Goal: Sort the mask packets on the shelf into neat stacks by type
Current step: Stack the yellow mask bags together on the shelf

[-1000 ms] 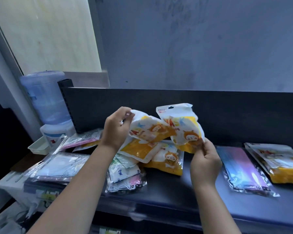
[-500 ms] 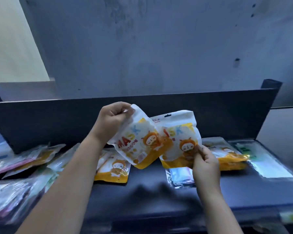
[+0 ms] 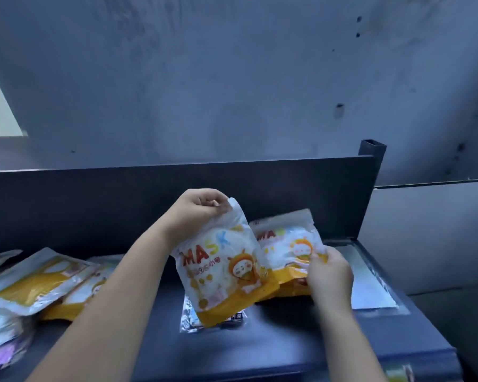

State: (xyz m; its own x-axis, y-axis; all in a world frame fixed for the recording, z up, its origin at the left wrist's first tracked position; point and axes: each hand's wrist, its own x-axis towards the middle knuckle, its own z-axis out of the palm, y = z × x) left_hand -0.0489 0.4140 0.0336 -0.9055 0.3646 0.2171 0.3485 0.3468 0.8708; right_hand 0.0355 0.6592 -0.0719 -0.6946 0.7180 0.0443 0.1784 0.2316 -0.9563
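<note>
Head view: the left hand (image 3: 198, 209) is closed in a pinch on the top edge of a glossy white-and-yellow plastic mask packet printed "MASK" with a cartoon face (image 3: 224, 271), which hangs tilted above the dark shelf (image 3: 287, 340), its lower yellow corner over a clear iridescent foil packet (image 3: 189, 318) lying flat beneath. The right hand (image 3: 330, 274) is curled closed on the lower right corner of a second white-and-yellow cartoon packet (image 3: 287, 244), which sits at the far right on what appears to be a low stack of the same type; how many packets that stack holds cannot be told. A flat pale packet (image 3: 370, 288) lies at the right end of the shelf, and a loose heap of unsorted yellow, white and pink packets (image 3: 39, 279) occupies the left. Risk 1: the film is slick and the left grip takes only one edge, so the hanging packet is likely to swing or slip and land on the foil packet, mixing types. Risk 2: if the packet is laid down askew, the stack may fan out or slide, since smooth packets offer little friction. Risk 3: the right hand, if released before the edges are aligned, may let the upper packet shift toward the pale packet beside it. Risk 4: the left forearm (image 3: 116, 299) passes just beside the unsorted heap and could drag it toward the near edge.
</note>
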